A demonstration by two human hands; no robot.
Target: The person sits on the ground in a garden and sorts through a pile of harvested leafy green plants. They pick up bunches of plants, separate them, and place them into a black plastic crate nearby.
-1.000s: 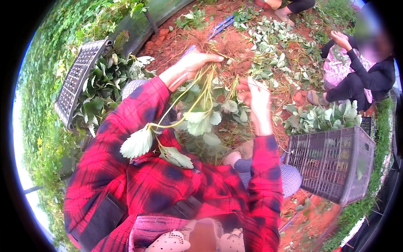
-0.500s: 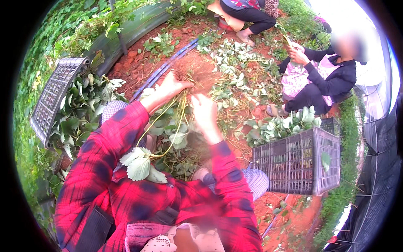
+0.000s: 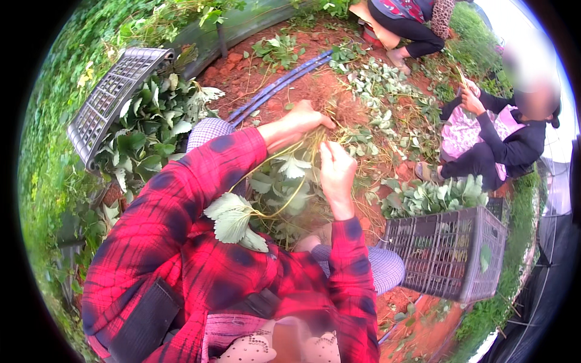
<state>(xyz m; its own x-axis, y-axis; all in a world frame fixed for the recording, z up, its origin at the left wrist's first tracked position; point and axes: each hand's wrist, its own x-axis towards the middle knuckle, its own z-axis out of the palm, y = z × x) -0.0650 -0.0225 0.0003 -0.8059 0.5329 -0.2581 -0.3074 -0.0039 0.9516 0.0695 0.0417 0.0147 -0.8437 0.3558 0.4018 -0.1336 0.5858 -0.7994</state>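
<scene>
My left hand (image 3: 301, 123) is closed around a bunch of leafy seedlings, which look like strawberry plants, gripping it just below its tangle of fine brown roots (image 3: 351, 112). Long pale stems trail from that fist toward my lap, ending in broad toothed leaves (image 3: 229, 216). Close beside it, my right hand (image 3: 338, 172) pinches at the stems a little under the roots, thumb against fingers. What exactly sits between those fingertips is partly hidden.
A grey plastic crate (image 3: 118, 100) tilts at my left beside heaped leafy plants (image 3: 148, 130). Another crate (image 3: 445, 251) stands right, with plants (image 3: 436, 196) behind it. Blue pipes (image 3: 281, 85) cross the red soil. A co-worker (image 3: 493, 136) sits right; another person (image 3: 408, 27) crouches farther back.
The view has shifted, so the surroundings sit farther right and lower. My right hand has come in against the stems, while my left keeps its hold on the bunch.
</scene>
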